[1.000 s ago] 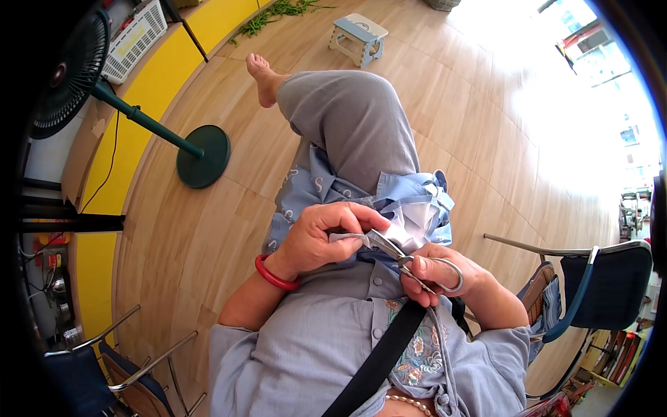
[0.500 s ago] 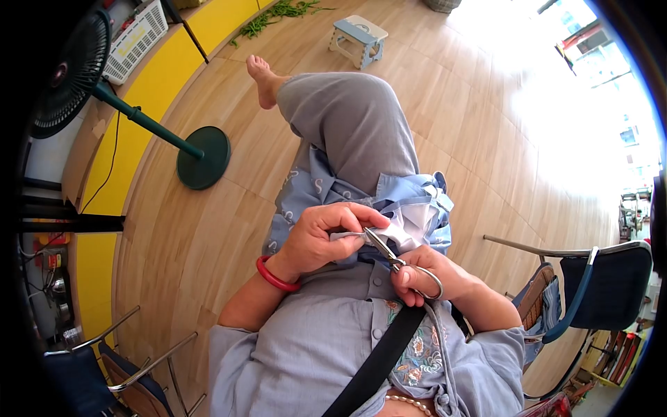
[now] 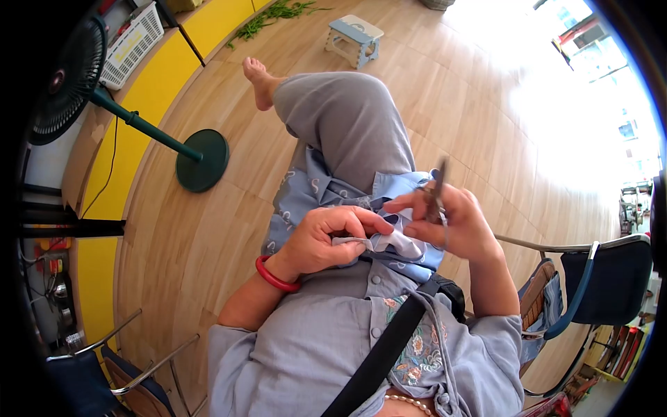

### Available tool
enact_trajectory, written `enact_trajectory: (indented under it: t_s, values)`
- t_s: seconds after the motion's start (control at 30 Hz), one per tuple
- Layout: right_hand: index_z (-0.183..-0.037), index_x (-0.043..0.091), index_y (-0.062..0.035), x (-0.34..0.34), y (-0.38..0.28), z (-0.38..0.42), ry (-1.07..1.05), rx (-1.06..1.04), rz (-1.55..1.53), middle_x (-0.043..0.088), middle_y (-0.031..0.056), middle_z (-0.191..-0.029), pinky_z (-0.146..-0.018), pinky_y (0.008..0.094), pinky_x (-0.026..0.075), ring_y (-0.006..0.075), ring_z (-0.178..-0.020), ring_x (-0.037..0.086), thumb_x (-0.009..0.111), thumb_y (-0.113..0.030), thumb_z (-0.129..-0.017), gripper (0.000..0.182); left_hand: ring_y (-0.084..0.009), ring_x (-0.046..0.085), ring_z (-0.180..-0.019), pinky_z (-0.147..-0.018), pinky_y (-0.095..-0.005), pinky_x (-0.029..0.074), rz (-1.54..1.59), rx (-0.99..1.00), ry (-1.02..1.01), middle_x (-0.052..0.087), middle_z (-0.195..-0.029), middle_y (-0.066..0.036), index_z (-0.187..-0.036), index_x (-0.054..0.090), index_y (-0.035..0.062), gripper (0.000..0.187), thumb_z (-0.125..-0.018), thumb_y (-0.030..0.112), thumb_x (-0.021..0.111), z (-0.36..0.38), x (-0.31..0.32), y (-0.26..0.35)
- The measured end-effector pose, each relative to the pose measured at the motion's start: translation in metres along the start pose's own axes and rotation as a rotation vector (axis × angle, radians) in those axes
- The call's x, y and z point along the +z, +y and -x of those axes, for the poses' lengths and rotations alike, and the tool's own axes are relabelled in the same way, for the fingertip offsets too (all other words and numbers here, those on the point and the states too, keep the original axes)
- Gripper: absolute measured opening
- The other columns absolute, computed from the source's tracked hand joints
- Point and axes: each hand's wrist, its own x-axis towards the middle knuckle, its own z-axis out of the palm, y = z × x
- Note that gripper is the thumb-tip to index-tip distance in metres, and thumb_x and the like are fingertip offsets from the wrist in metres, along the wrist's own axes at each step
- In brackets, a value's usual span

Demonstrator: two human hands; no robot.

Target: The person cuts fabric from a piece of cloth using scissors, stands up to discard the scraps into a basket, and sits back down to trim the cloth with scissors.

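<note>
Pinched between the thumb and fingers of my left hand is the edge of a blue and white cloth. The cloth lies bunched across my lap, its pale underside turned up near my fingertips. My right hand is raised just right of the cloth, with a pair of scissors in its grip. The blades point up and are blurred by motion; part of the handle is hidden by my fingers. A red bangle circles my left wrist.
A green-based standing fan is at the left by yellow cabinets. Ahead on the wooden floor stands a small folding stool, with green stalks to its left. Chairs stand at right and lower left.
My right hand has moved up and away from the cloth edge, and the scissors have swung from lying against the cloth to pointing upward. My left hand keeps its pinch in nearly the same place.
</note>
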Motion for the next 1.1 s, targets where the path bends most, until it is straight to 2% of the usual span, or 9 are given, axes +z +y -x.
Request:
enact_trajectory:
  t_s: [0.03,0.1,0.17,0.27,0.4,0.5,0.8,0.97,1.1]
  values:
    - [-0.078,0.055,-0.0019,-0.001,0.004,-0.007,0.002,-0.001,0.001,0.064,0.0049,-0.075,-0.057,0.0255,0.044,0.0107,-0.064,0.055,0.075,-0.011,-0.071,0.023,-0.0160,0.058,-0.097,-0.086,-0.0285,0.046,-0.046,0.019,-0.027,0.062,-0.107,-0.015,-0.076,0.057,-0.0001,0.007,-0.073,-0.007,0.056,0.000,-0.001,0.001]
    - [-0.078,0.057,-0.0026,0.001,0.015,-0.017,-0.223,0.020,0.057,0.061,0.0043,-0.071,-0.056,0.0267,0.043,0.0110,-0.063,0.054,0.074,-0.013,-0.072,0.021,-0.0161,0.058,-0.097,-0.086,-0.0285,0.046,-0.094,0.038,-0.053,0.062,-0.106,-0.015,-0.076,0.057,-0.0003,0.007,-0.073,-0.007,0.056,0.000,-0.001,0.002]
    - [-0.073,0.050,-0.0041,0.001,0.013,-0.021,-0.289,0.117,0.059,0.065,0.0036,-0.081,-0.058,0.0234,0.042,0.0069,-0.067,0.051,0.075,-0.005,-0.070,0.026,-0.0174,0.059,-0.095,-0.083,-0.0285,0.047,-0.075,0.031,0.010,0.062,-0.105,-0.014,-0.077,0.058,-0.0009,0.008,-0.073,-0.007,0.056,0.002,0.000,0.002]
    - [-0.072,0.051,-0.0052,0.002,0.013,-0.015,-0.166,0.164,-0.082,0.057,-0.0015,-0.072,-0.060,0.0220,0.040,0.0056,-0.067,0.048,0.074,-0.002,-0.070,0.023,-0.0190,0.061,-0.092,-0.081,-0.0286,0.048,-0.151,0.116,0.126,0.062,-0.104,-0.014,-0.076,0.059,-0.0010,0.008,-0.073,-0.007,0.056,0.000,0.003,0.007]
    - [-0.073,0.052,-0.0061,-0.003,0.004,-0.008,-0.007,0.218,-0.171,0.056,-0.0009,-0.073,-0.058,0.0200,0.038,0.0052,-0.065,0.048,0.070,0.005,-0.067,0.022,-0.0232,0.062,-0.090,-0.081,-0.0323,0.049,-0.261,0.208,0.145,0.062,-0.100,-0.018,-0.074,0.058,-0.0018,0.007,-0.073,-0.009,0.056,0.001,-0.006,0.004]
    - [-0.074,0.054,-0.0043,-0.007,0.014,-0.005,0.088,0.169,-0.310,0.053,-0.0032,-0.069,-0.055,0.0199,0.038,0.0040,-0.063,0.047,0.069,-0.001,-0.071,0.016,-0.0195,0.062,-0.088,-0.077,-0.0284,0.048,-0.318,0.241,0.207,0.063,-0.097,-0.014,-0.075,0.061,-0.0007,0.008,-0.073,-0.007,0.058,0.004,-0.010,0.002]
    - [-0.073,0.052,-0.0052,0.004,0.022,-0.005,0.141,0.202,-0.399,0.056,0.0000,-0.072,-0.055,0.0194,0.038,0.0047,-0.063,0.048,0.070,0.001,-0.068,0.019,-0.0200,0.060,-0.093,-0.080,-0.0291,0.048,-0.238,0.150,0.224,0.061,-0.100,-0.016,-0.069,0.053,-0.0003,0.008,-0.073,-0.008,0.052,0.004,-0.007,0.003]
    - [-0.071,0.051,-0.0063,0.010,0.010,-0.004,0.078,0.236,-0.461,0.057,0.0025,-0.073,-0.054,0.0193,0.037,0.0055,-0.063,0.048,0.070,0.003,-0.064,0.022,-0.0152,0.057,-0.090,-0.081,-0.0267,0.045,-0.118,-0.043,0.234,0.059,-0.098,-0.013,-0.081,0.056,-0.0005,0.012,-0.072,-0.006,0.051,0.006,-0.004,0.001]
    - [-0.073,0.054,-0.0033,0.017,0.009,-0.001,0.024,0.114,-0.415,0.055,-0.0013,-0.067,-0.054,0.0202,0.038,0.0055,-0.060,0.051,0.067,0.000,-0.071,0.013,-0.0156,0.057,-0.089,-0.081,-0.0268,0.044,-0.045,-0.047,0.276,0.059,-0.099,-0.012,-0.088,0.057,-0.0010,0.018,-0.072,-0.005,0.052,0.007,-0.001,-0.002]
